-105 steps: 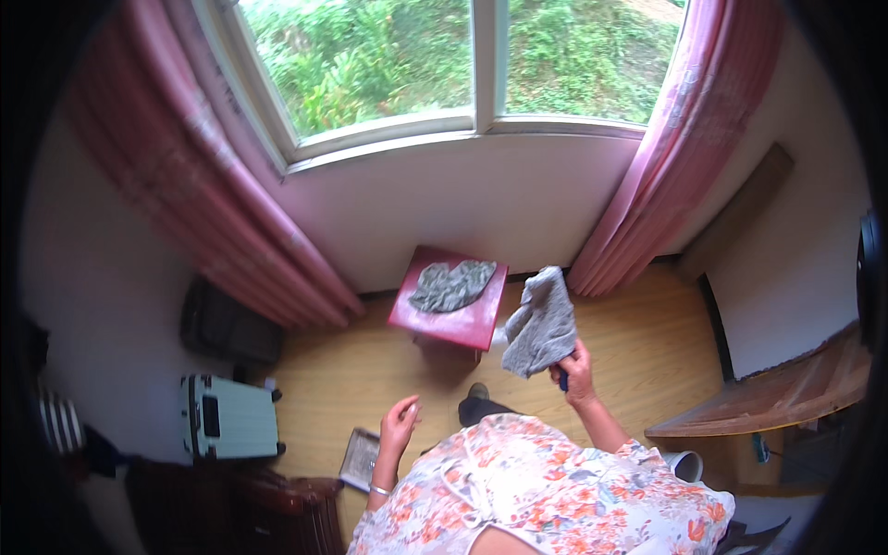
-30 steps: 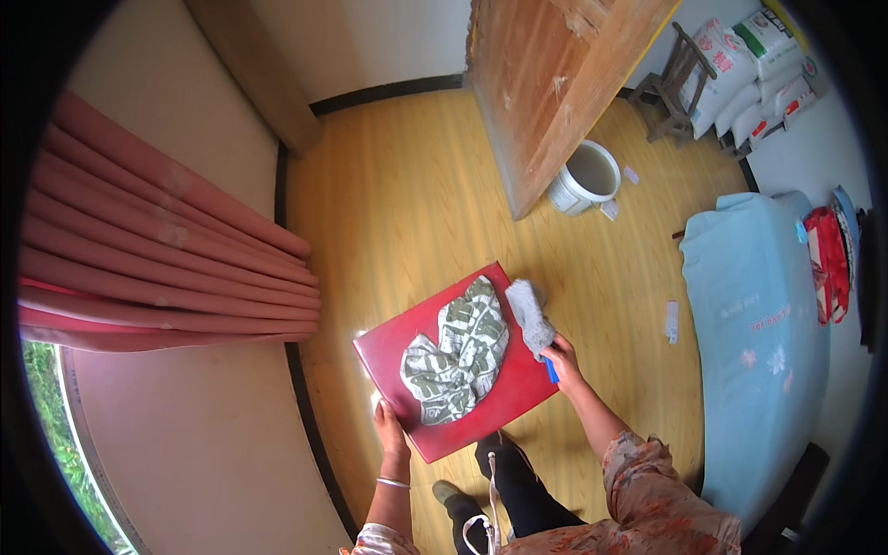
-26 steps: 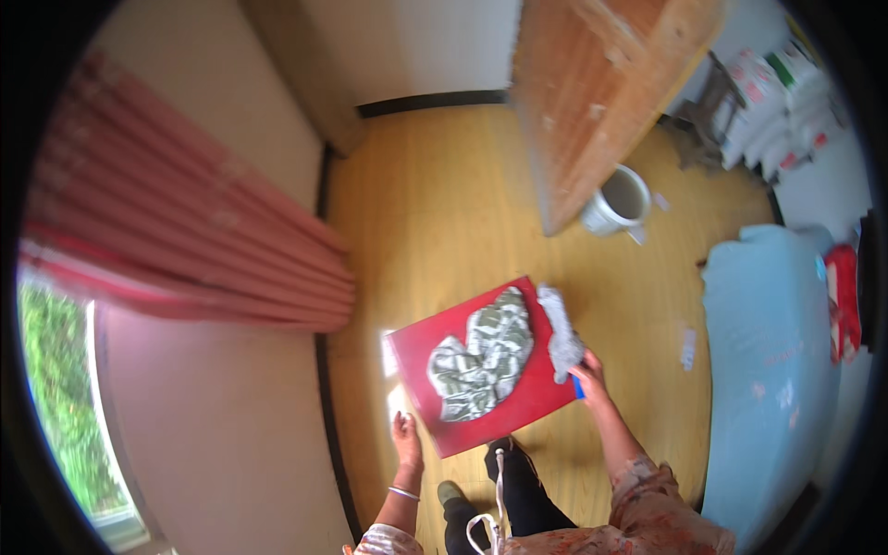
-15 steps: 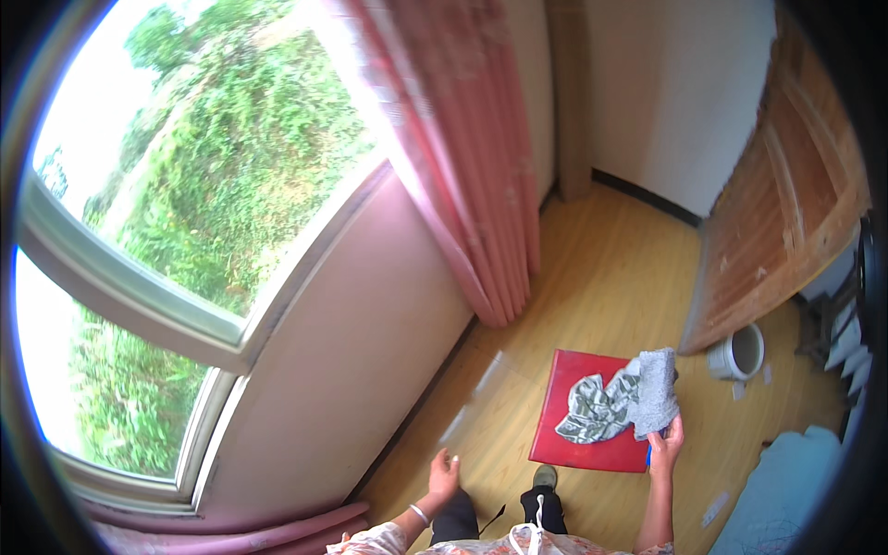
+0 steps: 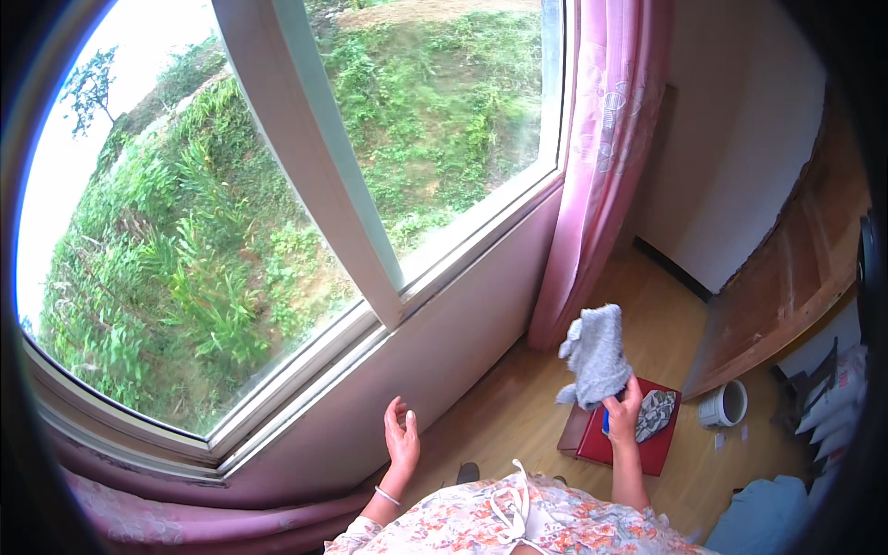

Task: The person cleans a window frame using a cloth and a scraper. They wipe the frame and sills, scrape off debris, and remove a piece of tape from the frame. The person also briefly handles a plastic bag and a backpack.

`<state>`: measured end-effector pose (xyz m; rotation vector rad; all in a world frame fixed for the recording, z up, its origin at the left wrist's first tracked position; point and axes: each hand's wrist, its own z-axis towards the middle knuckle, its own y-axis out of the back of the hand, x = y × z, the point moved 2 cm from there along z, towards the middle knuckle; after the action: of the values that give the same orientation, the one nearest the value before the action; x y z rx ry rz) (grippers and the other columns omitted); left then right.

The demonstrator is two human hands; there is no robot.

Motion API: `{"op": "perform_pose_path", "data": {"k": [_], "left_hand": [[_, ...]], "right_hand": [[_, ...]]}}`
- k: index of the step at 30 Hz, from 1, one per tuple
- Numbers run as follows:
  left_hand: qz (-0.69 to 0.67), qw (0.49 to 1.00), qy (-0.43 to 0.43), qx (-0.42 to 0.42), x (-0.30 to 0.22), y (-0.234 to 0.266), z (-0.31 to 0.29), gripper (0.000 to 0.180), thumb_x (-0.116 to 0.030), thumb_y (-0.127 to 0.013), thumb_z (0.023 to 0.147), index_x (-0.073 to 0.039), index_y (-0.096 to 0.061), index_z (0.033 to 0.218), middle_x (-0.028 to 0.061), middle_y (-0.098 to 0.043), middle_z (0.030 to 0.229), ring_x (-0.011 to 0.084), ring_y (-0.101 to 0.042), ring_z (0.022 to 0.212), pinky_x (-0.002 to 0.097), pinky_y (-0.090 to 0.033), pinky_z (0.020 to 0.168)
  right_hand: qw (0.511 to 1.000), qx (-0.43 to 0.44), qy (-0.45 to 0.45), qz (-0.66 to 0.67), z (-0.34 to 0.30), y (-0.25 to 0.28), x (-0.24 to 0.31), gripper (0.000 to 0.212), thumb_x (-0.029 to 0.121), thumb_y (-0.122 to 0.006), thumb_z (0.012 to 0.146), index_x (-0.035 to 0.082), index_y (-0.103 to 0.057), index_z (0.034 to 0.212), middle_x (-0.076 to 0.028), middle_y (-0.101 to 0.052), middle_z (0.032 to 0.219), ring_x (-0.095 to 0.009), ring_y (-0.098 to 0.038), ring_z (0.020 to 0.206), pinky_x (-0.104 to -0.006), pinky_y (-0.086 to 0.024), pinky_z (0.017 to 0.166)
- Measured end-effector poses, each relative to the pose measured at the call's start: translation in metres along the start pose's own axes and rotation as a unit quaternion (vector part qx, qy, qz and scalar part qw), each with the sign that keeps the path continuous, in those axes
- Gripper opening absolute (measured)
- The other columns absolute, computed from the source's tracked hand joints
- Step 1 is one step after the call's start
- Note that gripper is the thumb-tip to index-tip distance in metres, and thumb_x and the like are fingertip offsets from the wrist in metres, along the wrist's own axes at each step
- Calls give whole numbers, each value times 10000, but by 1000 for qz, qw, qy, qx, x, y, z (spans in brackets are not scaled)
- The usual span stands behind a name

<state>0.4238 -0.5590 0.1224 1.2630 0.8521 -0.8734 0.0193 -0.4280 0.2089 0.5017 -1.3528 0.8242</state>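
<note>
My right hand (image 5: 626, 413) grips a grey fluffy cleaning pad (image 5: 598, 356) from below, with a bit of blue showing at the palm. The pad stands up above the fingers, and its loose edge flops to the left. Behind and below it on the floor is a red box-like stool (image 5: 647, 456). A crumpled grey-and-white patterned cloth (image 5: 658, 413) lies on the stool, partly hidden by my right hand. My left hand (image 5: 402, 441) is raised by the wall under the window, fingers apart and holding nothing.
A large sliding window (image 5: 393, 310) fills the left, with a pink curtain (image 5: 592, 194) at its far side and more pink cloth (image 5: 213, 518) at lower left. To the right stand a leaning wooden panel (image 5: 777, 305), a white bucket (image 5: 721, 405) and a light-blue cloth heap (image 5: 758, 518).
The view has swung left toward the window. My right hand has lifted the grey pad off the patterned cloth. My left hand has risen beside the wall.
</note>
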Motion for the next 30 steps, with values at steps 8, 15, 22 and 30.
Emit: {"op": "perform_pose_path", "data": {"k": [8, 15, 22, 30], "left_hand": [[-131, 985, -109, 5, -73, 33, 55, 396, -172, -596, 1006, -65, -516, 1379, 127, -626, 1178, 228, -633, 1064, 347, -527, 881], [-113, 966, -233, 16, -151, 15, 94, 317, -145, -616, 992, -40, -579, 1288, 132, -649, 1153, 248, -650, 1045, 357, -531, 862], [-84, 969, -219, 80, -179, -59, 135, 241, -88, -620, 976, -41, -632, 1212, 99, -662, 1036, 193, -654, 910, 310, -535, 787], [-63, 982, -162, 74, -222, -163, 172, 252, -69, -608, 970, -56, -630, 1220, 89, -662, 1044, 182, -657, 888, 311, -537, 783]], "right_hand": [[995, 82, 31, 48, 23, -124, 29, 601, 127, -743, 796, -26, -543, 1342, -74, -626, 1259, -171, -576, 1170, -332, -408, 1068], [988, 124, 91, -12, 78, -138, 22, 570, 83, -715, 794, -41, -549, 1325, -79, -643, 1238, -179, -587, 1160, -333, -421, 1057], [974, 151, 134, -105, 177, -139, 5, 483, 89, -689, 798, -36, -573, 1250, -163, -684, 1132, -264, -653, 1082, -364, -480, 979], [949, 153, 151, -229, 359, -83, -53, 370, 91, -671, 812, -61, -526, 1117, -323, -629, 996, -522, -581, 1037, -479, -498, 823]]}}
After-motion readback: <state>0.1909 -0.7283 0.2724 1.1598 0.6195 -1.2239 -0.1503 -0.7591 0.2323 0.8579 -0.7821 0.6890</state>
